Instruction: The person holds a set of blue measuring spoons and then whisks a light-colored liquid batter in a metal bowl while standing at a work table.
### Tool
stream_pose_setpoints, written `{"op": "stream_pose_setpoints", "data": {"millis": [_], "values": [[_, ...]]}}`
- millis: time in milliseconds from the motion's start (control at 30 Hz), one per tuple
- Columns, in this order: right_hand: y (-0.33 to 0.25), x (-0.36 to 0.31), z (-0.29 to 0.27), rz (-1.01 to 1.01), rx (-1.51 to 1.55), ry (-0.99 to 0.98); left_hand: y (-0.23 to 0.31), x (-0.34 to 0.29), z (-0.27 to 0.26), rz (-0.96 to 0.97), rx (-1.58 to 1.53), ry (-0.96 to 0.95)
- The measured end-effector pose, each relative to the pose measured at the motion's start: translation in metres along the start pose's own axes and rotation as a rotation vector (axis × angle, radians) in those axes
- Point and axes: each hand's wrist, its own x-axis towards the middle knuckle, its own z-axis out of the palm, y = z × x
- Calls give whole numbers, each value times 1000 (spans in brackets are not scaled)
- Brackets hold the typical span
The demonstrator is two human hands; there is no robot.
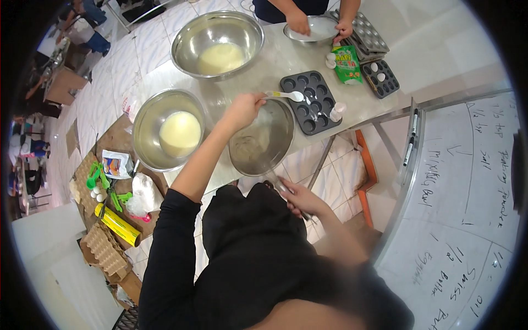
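Observation:
My left hand (246, 110) is closed on the handle end of a white spoon (286, 95). The spoon's bowl is over the near left side of a dark muffin tin (324, 91), which has white smears in some of its cups. My right hand (301, 198) grips the handle of a round metal pan (235, 144), held tilted at the table's near edge. Its inside looks greyish, and I cannot tell what it contains. A small white crumpled thing (337, 111) sits on the tin's right edge.
Two steel bowls (184, 27) (142, 113) of pale yellow mix stand on the table. Across it, a person's hands (298, 23) work at a metal bowl (324, 37). A green pouch (347, 66) and a smaller muffin tin (391, 85) lie right; a whiteboard (445, 220) stands nearby.

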Motion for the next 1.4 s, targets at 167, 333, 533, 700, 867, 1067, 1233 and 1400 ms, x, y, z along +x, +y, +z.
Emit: {"op": "stream_pose_setpoints", "data": {"millis": [167, 333, 533, 700, 867, 1067, 1233, 1400], "values": [[1, -9, 1, 70, 39, -146, -5, -1, 5, 49, 1, 69], [3, 1, -15, 23, 201, -88, 0, 0, 4, 92, 101, 72], [-3, -7, -18, 4, 224, -244, -9, 2, 0, 137, 99, 83], [0, 4, -9, 24, 44, -162, -12, 6, -3, 161, 136, 88], [-19, 21, -3, -49, 143, 1, -34, 12, -20, 191, 213, 282], [-30, 51, 43, -69, 392, -107, -20, -33, -19, 94, 238, 591], [-36, 80, 78, -252, 343, -404, -11, -120, 16, -537, 0, -232], [-42, 109, -6, -389, -260, 24, -13, -141, -8, -576, -242, -210]]}}
